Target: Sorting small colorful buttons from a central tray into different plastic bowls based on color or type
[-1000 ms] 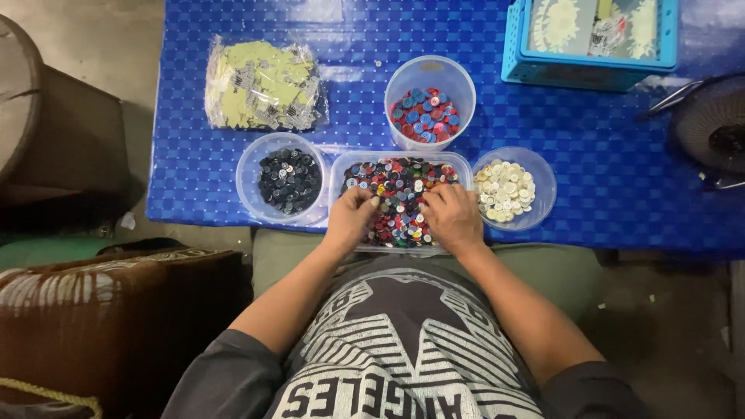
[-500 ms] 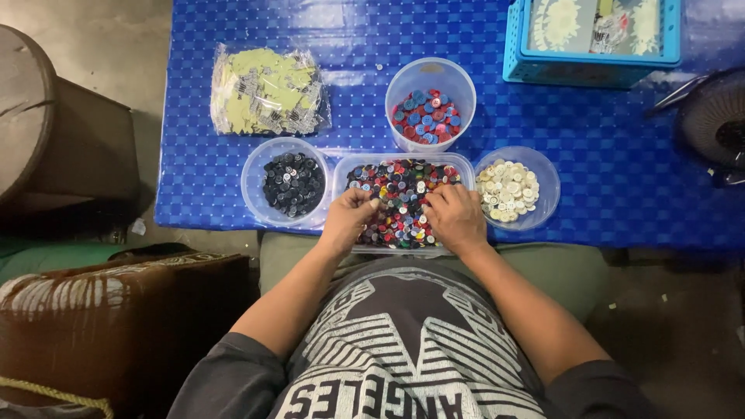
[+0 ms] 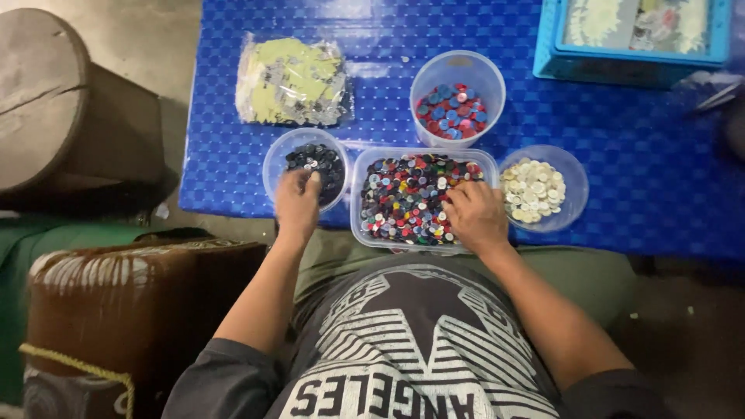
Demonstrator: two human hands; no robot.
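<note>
The left hand (image 3: 297, 203) has moved out of the middle tray and now sits over the round tub of dark buttons (image 3: 309, 167) to its left, while the right hand (image 3: 476, 217) has stayed at the tray. The left fingers are curled together over the near rim of that tub, the tips down among the dark buttons; whether they pinch one cannot be told. The right hand rests on the right part of the clear rectangular tray of mixed buttons (image 3: 411, 195), fingers bent and loosely spread on the pile, and no button shows held between them. The tray stands at the near edge of the blue table cover (image 3: 621, 147), directly in front of the person. Just right of it is a round tub of white buttons (image 3: 535, 188), and behind it a taller cup of red and blue buttons (image 3: 454, 109). A clear bag of pale yellow pieces (image 3: 293, 81) lies further left and back. A light blue box (image 3: 632, 39) stands at the far right corner.
</note>
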